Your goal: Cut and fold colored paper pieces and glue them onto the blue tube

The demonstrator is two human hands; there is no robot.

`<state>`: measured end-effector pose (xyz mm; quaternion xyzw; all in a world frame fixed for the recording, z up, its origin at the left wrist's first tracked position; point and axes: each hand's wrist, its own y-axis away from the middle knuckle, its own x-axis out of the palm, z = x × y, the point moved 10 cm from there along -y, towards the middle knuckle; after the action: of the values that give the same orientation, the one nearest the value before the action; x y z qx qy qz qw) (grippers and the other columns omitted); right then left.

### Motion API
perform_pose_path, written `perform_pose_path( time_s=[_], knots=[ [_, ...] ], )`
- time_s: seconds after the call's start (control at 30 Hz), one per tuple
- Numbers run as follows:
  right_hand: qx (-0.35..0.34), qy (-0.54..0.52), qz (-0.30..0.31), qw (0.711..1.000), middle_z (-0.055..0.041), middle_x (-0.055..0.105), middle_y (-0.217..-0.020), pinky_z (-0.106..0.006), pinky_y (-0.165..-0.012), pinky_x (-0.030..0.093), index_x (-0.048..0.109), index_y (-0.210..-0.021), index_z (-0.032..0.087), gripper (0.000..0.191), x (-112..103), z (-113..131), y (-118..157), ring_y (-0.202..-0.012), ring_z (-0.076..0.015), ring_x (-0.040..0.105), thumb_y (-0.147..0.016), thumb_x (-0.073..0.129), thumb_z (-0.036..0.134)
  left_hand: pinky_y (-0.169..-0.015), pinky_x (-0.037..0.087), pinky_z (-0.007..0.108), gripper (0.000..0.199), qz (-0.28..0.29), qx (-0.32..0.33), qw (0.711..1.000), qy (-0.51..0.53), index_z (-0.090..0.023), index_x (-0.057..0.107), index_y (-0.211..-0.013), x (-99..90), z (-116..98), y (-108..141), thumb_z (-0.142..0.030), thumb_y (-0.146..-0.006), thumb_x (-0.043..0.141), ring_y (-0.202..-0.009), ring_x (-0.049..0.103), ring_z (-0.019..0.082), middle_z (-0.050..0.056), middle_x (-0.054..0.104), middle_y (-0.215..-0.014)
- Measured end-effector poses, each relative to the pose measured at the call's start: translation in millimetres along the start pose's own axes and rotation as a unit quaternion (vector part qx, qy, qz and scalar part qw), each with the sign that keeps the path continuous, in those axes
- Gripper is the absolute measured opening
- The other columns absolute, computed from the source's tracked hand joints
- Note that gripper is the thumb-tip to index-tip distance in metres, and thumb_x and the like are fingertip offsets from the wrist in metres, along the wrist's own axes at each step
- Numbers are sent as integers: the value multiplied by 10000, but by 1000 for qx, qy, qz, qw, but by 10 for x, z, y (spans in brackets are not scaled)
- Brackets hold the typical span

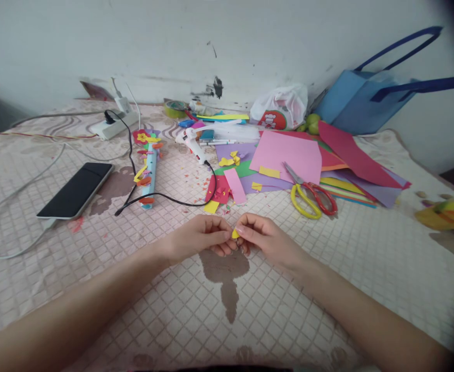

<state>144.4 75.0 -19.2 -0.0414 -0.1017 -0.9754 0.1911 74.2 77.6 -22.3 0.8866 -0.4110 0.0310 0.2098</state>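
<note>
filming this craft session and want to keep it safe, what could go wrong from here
The scissors lie with their blades apart, so a reach toward the paper beside them might nick a finger. The black cord loops from the glue gun across the cloth, and a snag could drag the gun. The small yellow piece between the left hand and right hand might slip and be lost.

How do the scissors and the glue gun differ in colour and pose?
The scissors have one yellow and one red handle; the glue gun is mostly white. The scissors' blades overlap a pink sheet; the glue gun's handle lies on the patterned tablecloth. Neither is in a hand.
</note>
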Motion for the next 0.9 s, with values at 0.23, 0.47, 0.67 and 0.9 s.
perform_pose_path(
  time_s=[0.23,0.47,0.67,0.9],
  knots=[
    [3,4,5,1000,23,566,-668,-223,-516,394,527,-757,173,180,-2,-1,8,-534,-71,501,-830,539,337,-682,480,234,148,16,15,1000,-11,-122,570,-841,25,-25,-3,-262,-791,581,-694,597,89,41,648,-833],
    [11,38,-23,999,41,513,-626,-215,-489,388,499,-725,173,176,-34,13,12,-501,-64,479,-818,549,313,-702,466,249,111,-83,133,973,-170,-133,546,-863,-92,-229,52,-215,-791,561,-764,591,120,39,630,-834],
    [14,56,-36,998,44,517,-611,-206,-476,385,495,-726,173,152,-50,4,23,-489,-61,477,-816,540,286,-693,456,235,97,-113,195,921,-318,-149,574,-875,-19,-405,151,-134,-809,505,-750,573,106,15,617,-819],
    [9,72,-50,996,49,508,-602,-206,-469,388,486,-718,179,147,-72,3,26,-478,-60,475,-819,526,278,-709,439,222,150,-120,244,879,-392,-158,606,-891,49,-500,213,-91,-812,499,-779,558,100,16,618,-851]
  ],
)
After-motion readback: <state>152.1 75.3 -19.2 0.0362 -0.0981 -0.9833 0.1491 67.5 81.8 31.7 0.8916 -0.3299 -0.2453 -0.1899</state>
